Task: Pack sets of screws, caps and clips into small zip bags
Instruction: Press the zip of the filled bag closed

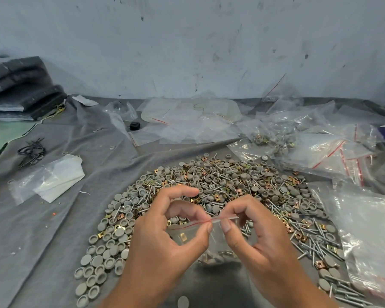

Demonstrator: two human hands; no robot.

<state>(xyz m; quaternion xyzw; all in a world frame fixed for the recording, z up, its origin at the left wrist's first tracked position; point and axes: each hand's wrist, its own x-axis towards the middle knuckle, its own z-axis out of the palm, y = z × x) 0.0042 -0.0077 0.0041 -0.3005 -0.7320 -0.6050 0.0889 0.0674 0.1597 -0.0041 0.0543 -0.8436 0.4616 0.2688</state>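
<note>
Grey cloth [53, 230] covers the worktable in front of a scuffed pale wall [187, 41]. We note a broad heap of grey round caps [111, 252], brass-coloured clips [285, 221] and silver screws [316, 243] at the near middle of the cloth. Our left hand [165, 236] and right hand [260, 236] hover over the heap's near side. Each pinches, between thumb and forefinger, the red-lined top strip of one small zip bag [196, 236]; the remaining fingers are curled. The bag hangs between both hands, with a clip visible inside and more parts at its bottom. Empty zip bags [333, 152] lie piled along the right edge and far side. Folded white plastic [56, 176] and black wire ties [31, 152] sit toward the left edge. Dark foam pads [20, 92] are stacked at the far left corner.
</note>
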